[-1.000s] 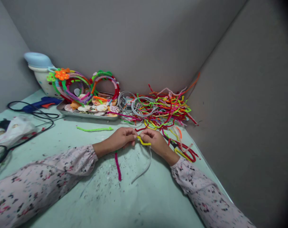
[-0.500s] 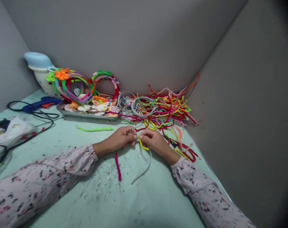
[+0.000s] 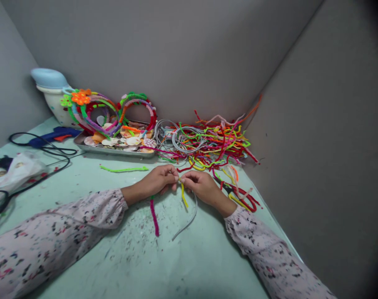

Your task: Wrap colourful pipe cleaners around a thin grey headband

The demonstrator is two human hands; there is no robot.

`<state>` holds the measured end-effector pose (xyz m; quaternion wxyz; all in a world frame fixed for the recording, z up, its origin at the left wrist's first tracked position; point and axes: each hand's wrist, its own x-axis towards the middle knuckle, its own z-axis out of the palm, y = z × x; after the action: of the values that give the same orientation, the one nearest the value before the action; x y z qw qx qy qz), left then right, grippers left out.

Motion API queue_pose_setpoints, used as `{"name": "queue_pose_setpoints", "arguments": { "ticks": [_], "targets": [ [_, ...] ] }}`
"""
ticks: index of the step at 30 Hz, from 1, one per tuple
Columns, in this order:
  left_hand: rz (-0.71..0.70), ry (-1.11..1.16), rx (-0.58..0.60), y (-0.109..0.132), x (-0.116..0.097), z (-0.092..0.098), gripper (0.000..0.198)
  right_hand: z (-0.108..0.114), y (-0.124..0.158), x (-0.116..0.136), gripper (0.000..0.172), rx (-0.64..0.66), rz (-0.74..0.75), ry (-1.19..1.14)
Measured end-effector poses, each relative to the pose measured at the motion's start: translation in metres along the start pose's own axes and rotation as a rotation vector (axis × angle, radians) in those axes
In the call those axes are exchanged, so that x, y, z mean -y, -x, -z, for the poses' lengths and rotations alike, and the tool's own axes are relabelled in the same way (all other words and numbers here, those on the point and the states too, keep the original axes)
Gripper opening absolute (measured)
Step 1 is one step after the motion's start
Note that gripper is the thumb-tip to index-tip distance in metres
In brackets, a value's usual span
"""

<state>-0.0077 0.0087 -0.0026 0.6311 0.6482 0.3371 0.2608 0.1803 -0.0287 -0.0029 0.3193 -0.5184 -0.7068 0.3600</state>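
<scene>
My left hand [image 3: 162, 180] is closed in a pinch on a grey wire [image 3: 193, 215] at the point where a yellow pipe cleaner [image 3: 184, 198] crosses it. Close beside it, my right hand [image 3: 203, 187] pinches at the same spot, thumb and forefinger together. From between the fingertips the yellow end hangs down. The wire's bare end curves out below my right hand toward the table. Under my left hand a magenta pipe cleaner [image 3: 154, 220] with a bit of green at its top hangs or lies. My fingers hide the wire's middle.
A metal tray [image 3: 117, 153] holds shells and pipe-cleaner-wrapped headbands [image 3: 97, 110]. Right of it lie wire coils [image 3: 189, 140] and a heap of pipe cleaners [image 3: 226, 139]. Red-handled scissors [image 3: 251, 202] lie near my right wrist. A blue glue gun [image 3: 53, 135], black cable and white bin [image 3: 56, 104] are left.
The yellow pipe cleaner's loose end has swung from pointing right to hanging nearly straight down. Both hands have stayed almost in place.
</scene>
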Motion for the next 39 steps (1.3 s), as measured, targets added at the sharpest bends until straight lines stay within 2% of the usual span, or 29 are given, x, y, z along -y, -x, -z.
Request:
{"name": "queue_pose_setpoints", "arguments": {
  "ticks": [7,11,19,30,34,39],
  "targets": [
    [0.003,-0.004,-0.004,0.0,0.0,0.0,0.007,0.0,0.003,0.006,0.015,-0.065,0.226,0.317],
    [0.004,0.003,-0.005,-0.001,0.0,0.0,0.007,-0.001,0.003,0.008,0.014,-0.093,0.295,0.452],
    [-0.005,0.013,0.002,-0.001,0.002,0.001,0.007,0.0,0.006,0.009,0.011,-0.099,0.33,0.443],
    [0.002,0.01,0.007,0.0,-0.001,0.0,0.007,-0.003,0.007,0.01,0.012,-0.085,0.319,0.67],
    [-0.003,0.015,0.006,-0.001,0.001,0.001,0.007,-0.001,0.008,0.013,0.012,-0.094,0.31,0.569],
    [0.009,0.044,-0.014,-0.002,0.001,0.003,0.013,0.006,0.003,0.011,0.023,-0.149,0.198,0.23]
  ]
}}
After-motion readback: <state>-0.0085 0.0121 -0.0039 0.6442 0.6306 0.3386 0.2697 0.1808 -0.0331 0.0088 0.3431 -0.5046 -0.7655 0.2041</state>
